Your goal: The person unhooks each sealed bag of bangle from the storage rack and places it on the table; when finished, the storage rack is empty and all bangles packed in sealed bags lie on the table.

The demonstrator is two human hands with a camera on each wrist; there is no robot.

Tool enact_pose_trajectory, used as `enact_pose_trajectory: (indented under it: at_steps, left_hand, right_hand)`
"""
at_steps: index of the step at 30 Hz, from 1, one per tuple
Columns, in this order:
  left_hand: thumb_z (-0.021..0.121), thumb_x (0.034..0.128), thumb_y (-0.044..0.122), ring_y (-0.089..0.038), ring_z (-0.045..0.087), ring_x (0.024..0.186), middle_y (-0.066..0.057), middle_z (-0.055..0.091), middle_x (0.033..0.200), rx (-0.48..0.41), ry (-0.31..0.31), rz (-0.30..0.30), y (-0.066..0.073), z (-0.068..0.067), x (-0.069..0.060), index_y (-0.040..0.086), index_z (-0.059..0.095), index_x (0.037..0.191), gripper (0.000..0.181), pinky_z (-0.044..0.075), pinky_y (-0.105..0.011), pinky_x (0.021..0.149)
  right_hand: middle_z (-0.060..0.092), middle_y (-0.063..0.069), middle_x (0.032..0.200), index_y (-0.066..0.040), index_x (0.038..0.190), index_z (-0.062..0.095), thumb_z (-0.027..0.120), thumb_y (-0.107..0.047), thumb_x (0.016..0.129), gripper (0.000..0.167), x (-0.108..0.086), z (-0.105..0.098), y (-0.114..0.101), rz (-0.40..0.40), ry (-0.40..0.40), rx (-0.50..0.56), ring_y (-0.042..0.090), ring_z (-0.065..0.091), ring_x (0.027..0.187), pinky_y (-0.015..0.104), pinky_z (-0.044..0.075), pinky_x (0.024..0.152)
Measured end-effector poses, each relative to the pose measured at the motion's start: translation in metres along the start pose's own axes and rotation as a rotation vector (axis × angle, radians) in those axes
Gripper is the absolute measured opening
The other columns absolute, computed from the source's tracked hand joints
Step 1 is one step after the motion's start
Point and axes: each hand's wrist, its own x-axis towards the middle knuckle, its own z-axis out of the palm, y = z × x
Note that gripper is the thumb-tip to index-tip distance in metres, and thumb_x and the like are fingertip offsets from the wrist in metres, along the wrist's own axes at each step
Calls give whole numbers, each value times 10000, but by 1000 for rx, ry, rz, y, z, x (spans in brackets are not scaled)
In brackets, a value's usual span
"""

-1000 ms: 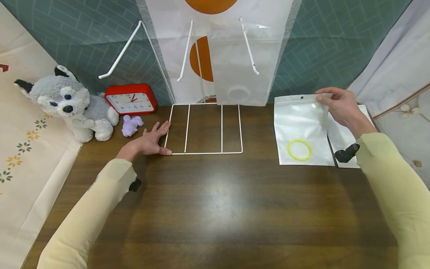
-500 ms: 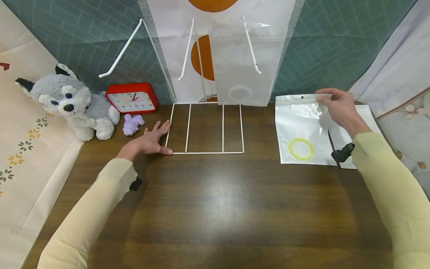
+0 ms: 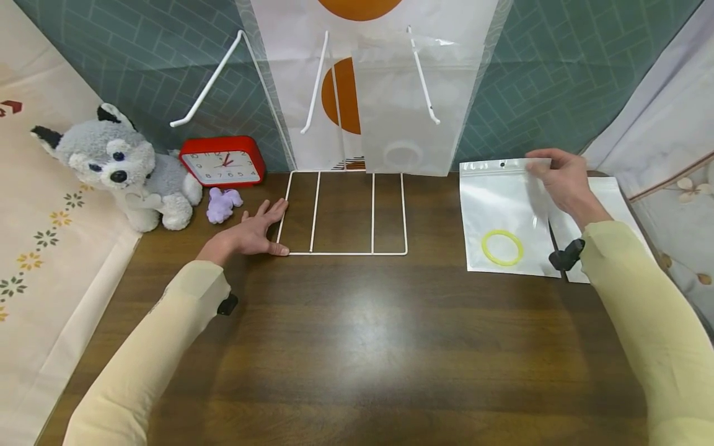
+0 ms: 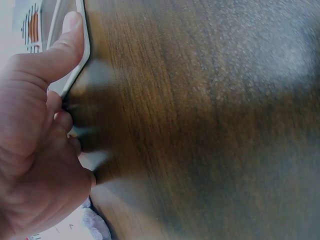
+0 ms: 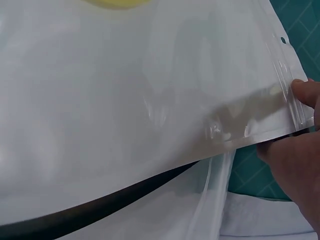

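Toward the worktop's (image 3: pixel 362 347) right edge, a presumably light, slippery zip pouch (image 3: pixel 502 204) is being pinched top-right by right fingers (image 3: pixel 546 155); a wire rack (image 3: pixel 372 214) is being touched by spread left fingers (image 3: pixel 274 213).

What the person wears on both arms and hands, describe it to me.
The left sleeve and right sleeve are long and pale yellow, ending near the wrists. Next to them show a small black left wrist camera and right wrist camera. The left hand and right hand wear no gloves.
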Motion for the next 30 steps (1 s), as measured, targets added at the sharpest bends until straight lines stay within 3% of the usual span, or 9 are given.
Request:
enact_pose_trajectory:
  at_steps: [5,8,22,27,30]
  left_hand:
    - [762,872,346,-405,-143,1486,-149,-60,1663,8,-3,-1,0,-1,0,67,8,1605,1088,-114,-693,1089]
    - [764,870,343,-407,-142,1486,-153,-59,1662,7,-2,-2,1,-2,-1,63,10,1604,1089,-114,-693,1089]
    - [779,853,349,-423,-122,1485,-174,-33,1660,6,14,10,3,-2,-3,43,31,1601,1102,-95,-709,1085]
    - [776,857,353,-416,-128,1486,-166,-39,1661,-1,11,7,3,-2,-2,52,26,1603,1100,-100,-704,1086]
    - [774,857,358,-419,-129,1485,-170,-40,1660,-1,9,9,2,-1,-2,50,24,1602,1101,-100,-703,1087]
  right_hand:
    - [494,29,1316,-222,1319,671,614,-265,1004,324,1,2,0,-37,23,-30,160,373,1054,258,397,773]
    - [514,-9,1216,-208,1307,681,628,-251,998,317,2,4,0,-36,37,-39,144,371,984,252,379,699]
    - [504,10,1082,-81,1343,632,612,-276,1003,393,2,9,5,-72,42,-124,168,378,918,250,368,632]
    - [541,145,1169,-16,1293,651,586,-250,1009,374,3,12,5,-170,64,-242,246,396,911,297,361,661]
    - [525,248,1224,35,1262,648,580,-196,1008,351,3,16,4,-253,78,-351,340,424,967,383,361,727]
